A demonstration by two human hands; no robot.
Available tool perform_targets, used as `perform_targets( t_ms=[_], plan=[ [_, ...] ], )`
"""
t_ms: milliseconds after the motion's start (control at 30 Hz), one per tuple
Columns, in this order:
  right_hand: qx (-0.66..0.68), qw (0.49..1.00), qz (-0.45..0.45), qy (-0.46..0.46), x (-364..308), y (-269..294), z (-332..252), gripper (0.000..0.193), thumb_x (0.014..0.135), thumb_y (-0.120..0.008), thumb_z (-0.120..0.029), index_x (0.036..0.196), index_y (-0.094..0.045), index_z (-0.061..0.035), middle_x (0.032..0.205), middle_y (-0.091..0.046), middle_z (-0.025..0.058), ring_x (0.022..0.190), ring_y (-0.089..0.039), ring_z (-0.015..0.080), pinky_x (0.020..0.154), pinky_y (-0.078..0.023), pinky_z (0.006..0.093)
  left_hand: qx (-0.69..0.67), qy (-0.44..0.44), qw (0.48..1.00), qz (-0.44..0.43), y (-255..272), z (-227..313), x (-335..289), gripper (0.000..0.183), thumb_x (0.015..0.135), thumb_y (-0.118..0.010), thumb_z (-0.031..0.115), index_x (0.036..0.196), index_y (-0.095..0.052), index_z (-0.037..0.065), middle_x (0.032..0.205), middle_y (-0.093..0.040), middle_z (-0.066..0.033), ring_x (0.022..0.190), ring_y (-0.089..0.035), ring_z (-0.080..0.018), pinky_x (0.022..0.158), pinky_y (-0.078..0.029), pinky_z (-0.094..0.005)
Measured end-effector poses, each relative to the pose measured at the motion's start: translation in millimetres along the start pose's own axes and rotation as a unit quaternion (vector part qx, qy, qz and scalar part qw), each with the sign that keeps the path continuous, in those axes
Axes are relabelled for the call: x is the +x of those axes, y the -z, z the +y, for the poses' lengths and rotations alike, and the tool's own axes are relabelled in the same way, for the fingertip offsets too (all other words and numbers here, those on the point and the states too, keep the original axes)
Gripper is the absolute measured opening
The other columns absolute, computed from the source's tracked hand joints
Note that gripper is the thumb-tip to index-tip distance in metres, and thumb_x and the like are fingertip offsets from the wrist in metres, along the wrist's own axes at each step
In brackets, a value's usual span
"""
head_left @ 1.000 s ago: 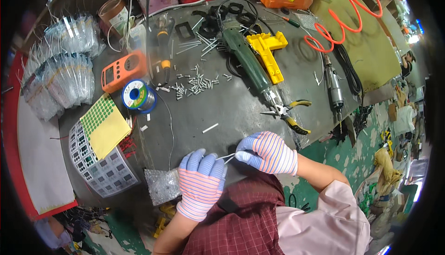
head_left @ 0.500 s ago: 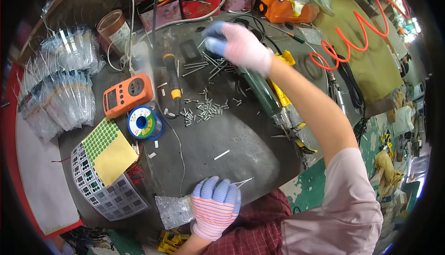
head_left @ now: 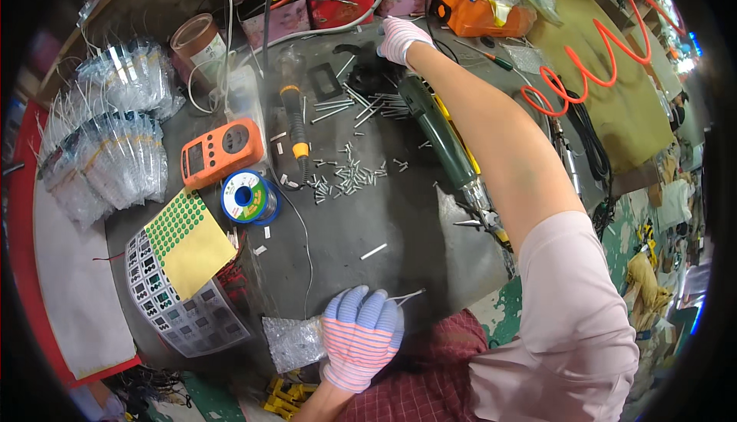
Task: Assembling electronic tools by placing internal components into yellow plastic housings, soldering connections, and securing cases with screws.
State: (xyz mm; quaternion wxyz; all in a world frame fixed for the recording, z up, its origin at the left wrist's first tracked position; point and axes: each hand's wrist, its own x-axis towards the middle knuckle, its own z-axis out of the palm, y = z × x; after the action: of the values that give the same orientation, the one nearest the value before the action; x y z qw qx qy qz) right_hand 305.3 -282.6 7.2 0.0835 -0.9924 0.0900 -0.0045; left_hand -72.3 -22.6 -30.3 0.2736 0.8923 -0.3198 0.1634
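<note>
My left hand [head_left: 359, 337], in a striped pink and blue glove, is closed on a bubble-wrap bag [head_left: 292, 343] at the table's near edge. Thin white wires [head_left: 407, 297] stick out past its fingers. My right hand [head_left: 404, 40], gloved alike, reaches to the back of the table by dark objects; its fingers are mostly hidden, so its grip cannot be made out. Below it lie long screws [head_left: 368, 107] and a black rectangular frame [head_left: 324, 82]. A dark green electric screwdriver [head_left: 437, 134] lies under my right forearm. Short screws [head_left: 349, 178] are heaped mid-table, with a white tube [head_left: 374, 252] nearer me.
On the left are an orange multimeter [head_left: 222, 153], a solder spool [head_left: 250, 197], a soldering iron [head_left: 293, 119], sticker sheets [head_left: 192, 249] and stacked wired bags [head_left: 115, 153]. Red bins [head_left: 342, 11] line the back. An orange coiled hose [head_left: 587, 69] hangs at the right.
My right hand has moved farther back, past the long screws, uncovering the black frame. My left hand keeps its place on the bubble-wrap bag. The view has shifted slightly.
</note>
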Motion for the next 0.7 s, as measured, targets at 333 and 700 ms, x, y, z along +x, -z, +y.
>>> perform_targets(
  t_ms=[333,700],
  plan=[
    [-0.112,0.994,-0.007,-0.004,-27.5,12.5,18.5,0.028,0.085,-0.064,-0.014,0.112,-0.074,-0.0139,0.120,-0.071,0.0102,0.112,-0.068,0.0301,0.086,-0.054,0.0438,0.021,-0.016,0.999,0.022,-2.3,3.8,1.7,0.023,0.071,-0.074,0.017,0.092,-0.066,0.011,0.101,-0.066,-0.0058,0.100,-0.060,-0.0304,0.087,-0.049,-0.0455],
    [0.065,0.866,0.427,0.251,-157.5,33.8,11.4,0.037,0.088,-0.063,-0.012,0.125,-0.062,-0.0157,0.102,-0.070,0.0106,0.100,-0.064,0.0311,0.087,-0.049,0.0465,0.013,-0.001,1.000,0.021,0.6,4.9,-3.1,0.020,0.073,-0.073,0.017,0.091,-0.067,0.011,0.101,-0.066,-0.0066,0.100,-0.060,-0.0307,0.088,-0.047,-0.0470]
  ],
)
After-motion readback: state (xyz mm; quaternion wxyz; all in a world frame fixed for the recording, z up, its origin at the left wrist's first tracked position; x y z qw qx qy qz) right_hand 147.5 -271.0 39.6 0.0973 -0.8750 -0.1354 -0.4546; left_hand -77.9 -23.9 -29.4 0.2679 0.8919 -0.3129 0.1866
